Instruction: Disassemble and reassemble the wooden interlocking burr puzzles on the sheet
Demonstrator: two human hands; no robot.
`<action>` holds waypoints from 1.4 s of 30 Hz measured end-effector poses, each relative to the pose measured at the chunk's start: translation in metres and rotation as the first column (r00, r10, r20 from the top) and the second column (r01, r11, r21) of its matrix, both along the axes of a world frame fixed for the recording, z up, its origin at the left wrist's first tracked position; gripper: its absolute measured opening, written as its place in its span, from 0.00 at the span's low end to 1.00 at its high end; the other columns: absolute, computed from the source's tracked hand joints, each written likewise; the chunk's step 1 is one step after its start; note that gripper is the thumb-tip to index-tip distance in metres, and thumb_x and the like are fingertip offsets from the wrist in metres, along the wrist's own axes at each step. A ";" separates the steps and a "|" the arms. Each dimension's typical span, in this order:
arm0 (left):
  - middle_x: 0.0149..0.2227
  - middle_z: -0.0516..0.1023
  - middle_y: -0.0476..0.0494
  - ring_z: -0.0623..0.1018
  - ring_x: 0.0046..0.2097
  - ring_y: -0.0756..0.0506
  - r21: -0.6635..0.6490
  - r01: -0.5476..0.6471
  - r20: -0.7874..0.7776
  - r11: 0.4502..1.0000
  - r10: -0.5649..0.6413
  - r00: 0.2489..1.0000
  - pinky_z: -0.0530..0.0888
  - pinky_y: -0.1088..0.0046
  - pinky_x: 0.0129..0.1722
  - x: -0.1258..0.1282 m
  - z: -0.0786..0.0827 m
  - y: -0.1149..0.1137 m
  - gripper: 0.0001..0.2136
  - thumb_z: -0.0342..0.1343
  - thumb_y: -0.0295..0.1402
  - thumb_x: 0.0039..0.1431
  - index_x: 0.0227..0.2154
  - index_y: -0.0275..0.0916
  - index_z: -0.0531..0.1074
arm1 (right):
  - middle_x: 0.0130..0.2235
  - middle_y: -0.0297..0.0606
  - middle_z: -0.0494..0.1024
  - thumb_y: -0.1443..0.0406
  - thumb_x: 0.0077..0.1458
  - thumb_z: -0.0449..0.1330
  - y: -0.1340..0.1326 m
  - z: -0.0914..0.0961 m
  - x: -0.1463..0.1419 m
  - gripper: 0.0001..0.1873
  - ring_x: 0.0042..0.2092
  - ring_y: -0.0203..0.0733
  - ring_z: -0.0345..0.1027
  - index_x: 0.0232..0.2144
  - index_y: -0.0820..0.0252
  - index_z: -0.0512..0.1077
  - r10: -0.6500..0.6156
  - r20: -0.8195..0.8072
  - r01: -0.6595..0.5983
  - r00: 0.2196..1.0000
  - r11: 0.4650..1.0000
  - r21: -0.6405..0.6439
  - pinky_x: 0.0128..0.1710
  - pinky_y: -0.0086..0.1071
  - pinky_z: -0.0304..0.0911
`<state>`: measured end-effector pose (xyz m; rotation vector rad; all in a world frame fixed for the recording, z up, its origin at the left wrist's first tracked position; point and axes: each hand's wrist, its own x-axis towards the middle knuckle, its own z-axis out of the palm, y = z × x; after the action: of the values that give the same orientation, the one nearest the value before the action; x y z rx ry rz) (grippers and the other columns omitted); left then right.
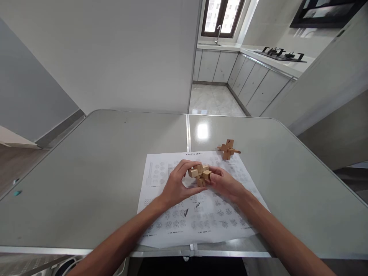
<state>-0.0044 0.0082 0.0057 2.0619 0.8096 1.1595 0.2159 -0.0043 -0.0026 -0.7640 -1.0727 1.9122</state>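
Observation:
Between my two hands, over the printed sheet, is a wooden burr puzzle (199, 173) made of interlocking light-wood blocks. My left hand (178, 183) grips it from the left, fingers across the top and thumb along the bottom. On the right side, my right hand (223, 181) pinches a protruding block, with some of its fingers hidden behind the puzzle. Under both hands lies a large white instruction sheet (161, 237) with rows of small line drawings. A second wooden puzzle (228, 149), cross-shaped and darker, rests at the sheet's upper right edge.
The grey folding table (115, 165) has a metal seam down its middle and a metal rim. A small teal piece (17, 193) lies by the left edge. Beyond the table are a white wall (115, 57) and a kitchen with a stove (281, 54).

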 end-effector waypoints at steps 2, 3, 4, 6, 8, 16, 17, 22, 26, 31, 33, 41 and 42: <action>0.51 0.79 0.42 0.78 0.47 0.42 0.003 0.002 0.000 1.000 -0.002 1.000 0.75 0.66 0.40 0.000 0.000 0.000 0.29 0.75 0.39 0.55 0.58 0.47 0.71 | 0.47 0.43 0.82 0.48 0.55 0.74 0.000 -0.001 -0.002 0.28 0.45 0.44 0.74 0.52 0.57 0.82 0.013 -0.013 -0.013 1.000 1.000 -0.001 0.50 0.36 0.69; 0.52 0.79 0.42 0.78 0.48 0.42 0.004 0.002 0.000 1.000 -0.002 1.000 0.75 0.66 0.40 0.000 0.001 0.000 0.29 0.75 0.39 0.55 0.58 0.47 0.71 | 0.47 0.43 0.82 0.48 0.54 0.75 0.000 -0.001 -0.002 0.29 0.44 0.44 0.74 0.52 0.57 0.82 0.011 -0.011 -0.011 1.000 1.000 0.002 0.49 0.36 0.69; 0.52 0.79 0.42 0.78 0.48 0.42 0.004 0.001 -0.002 1.000 -0.001 1.000 0.75 0.66 0.40 0.001 0.000 0.000 0.29 0.75 0.38 0.55 0.58 0.48 0.70 | 0.46 0.43 0.82 0.47 0.54 0.75 -0.001 0.000 -0.003 0.29 0.44 0.44 0.74 0.52 0.57 0.82 0.006 -0.006 -0.006 1.000 1.000 0.004 0.49 0.36 0.69; 0.52 0.79 0.42 0.78 0.47 0.42 0.003 -0.001 -0.006 1.000 0.001 1.000 0.75 0.66 0.40 0.001 0.000 0.000 0.30 0.75 0.38 0.55 0.58 0.48 0.70 | 0.45 0.42 0.82 0.47 0.54 0.75 -0.001 0.001 -0.004 0.29 0.44 0.44 0.74 0.51 0.56 0.82 -0.006 0.009 0.006 1.000 1.000 0.014 0.48 0.36 0.69; 0.52 0.80 0.42 0.79 0.47 0.42 -0.005 -0.004 -0.012 1.000 0.004 1.000 0.75 0.67 0.40 0.001 -0.002 0.001 0.30 0.76 0.38 0.54 0.58 0.48 0.70 | 0.45 0.42 0.82 0.46 0.53 0.75 -0.001 0.002 -0.003 0.29 0.44 0.44 0.74 0.51 0.56 0.82 -0.008 0.023 0.007 1.000 1.000 0.025 0.48 0.36 0.70; 0.51 0.80 0.43 0.79 0.47 0.42 -0.036 -0.008 -0.039 0.999 0.007 0.999 0.74 0.68 0.38 0.000 -0.002 0.000 0.30 0.76 0.38 0.53 0.58 0.47 0.71 | 0.48 0.46 0.83 0.44 0.51 0.75 -0.001 0.001 -0.003 0.33 0.48 0.50 0.78 0.52 0.56 0.81 -0.015 0.072 0.013 0.997 0.999 0.032 0.53 0.42 0.71; 0.51 0.81 0.43 0.79 0.47 0.42 -0.038 -0.010 -0.039 0.999 0.009 0.999 0.74 0.67 0.39 0.000 -0.001 0.000 0.30 0.75 0.38 0.54 0.58 0.47 0.71 | 0.49 0.46 0.83 0.43 0.51 0.75 -0.001 0.001 -0.003 0.34 0.49 0.50 0.78 0.53 0.56 0.81 -0.014 0.071 0.012 0.997 0.999 0.035 0.53 0.43 0.71; 0.51 0.81 0.44 0.79 0.46 0.43 -0.042 -0.016 -0.044 0.999 0.014 0.999 0.76 0.65 0.42 0.000 -0.001 0.000 0.29 0.75 0.35 0.54 0.58 0.47 0.71 | 0.52 0.47 0.82 0.44 0.53 0.74 -0.001 0.000 -0.001 0.32 0.51 0.51 0.78 0.54 0.55 0.80 -0.022 0.113 0.014 0.993 0.998 0.067 0.55 0.43 0.71; 0.51 0.81 0.44 0.80 0.45 0.43 -0.040 -0.011 -0.040 0.999 0.009 0.999 0.77 0.65 0.42 0.000 -0.001 0.000 0.30 0.75 0.37 0.53 0.57 0.47 0.71 | 0.55 0.47 0.82 0.44 0.54 0.73 -0.001 -0.001 0.002 0.32 0.54 0.54 0.78 0.55 0.54 0.79 -0.016 0.159 0.002 0.987 0.996 0.090 0.57 0.46 0.70; 0.50 0.82 0.45 0.80 0.43 0.44 -0.056 -0.021 -0.047 0.998 0.018 0.999 0.77 0.65 0.42 0.000 0.000 -0.001 0.30 0.76 0.37 0.53 0.57 0.47 0.72 | 0.55 0.48 0.82 0.44 0.55 0.72 -0.001 -0.001 0.002 0.33 0.54 0.56 0.78 0.56 0.54 0.79 -0.016 0.158 0.003 0.987 0.997 0.080 0.60 0.49 0.70; 0.50 0.82 0.45 0.80 0.43 0.44 -0.056 -0.020 -0.044 0.998 0.017 0.999 0.77 0.65 0.42 0.000 0.001 -0.001 0.30 0.76 0.37 0.52 0.57 0.47 0.72 | 0.54 0.47 0.83 0.44 0.55 0.73 -0.002 0.000 0.001 0.33 0.55 0.56 0.78 0.55 0.54 0.79 -0.019 0.175 0.005 0.984 0.997 0.081 0.60 0.49 0.70; 0.50 0.83 0.45 0.80 0.42 0.45 -0.087 -0.061 -0.065 0.994 0.056 0.996 0.76 0.68 0.39 0.001 -0.001 -0.001 0.29 0.75 0.40 0.52 0.56 0.46 0.72 | 0.54 0.45 0.83 0.47 0.61 0.69 -0.002 -0.001 -0.001 0.26 0.52 0.53 0.81 0.55 0.54 0.79 -0.062 0.186 0.043 0.981 0.994 0.103 0.59 0.47 0.72; 0.49 0.83 0.46 0.80 0.41 0.46 -0.090 -0.059 -0.065 0.994 0.053 0.996 0.75 0.69 0.38 0.001 -0.001 -0.001 0.29 0.75 0.40 0.52 0.56 0.46 0.72 | 0.54 0.45 0.83 0.48 0.62 0.68 -0.003 -0.001 -0.001 0.25 0.53 0.53 0.80 0.55 0.54 0.79 -0.057 0.192 0.038 0.980 0.994 0.102 0.59 0.47 0.71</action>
<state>-0.0038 0.0074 0.0048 2.0203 0.9391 1.0713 0.2150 -0.0069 -0.0034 -0.9266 -1.2470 1.7579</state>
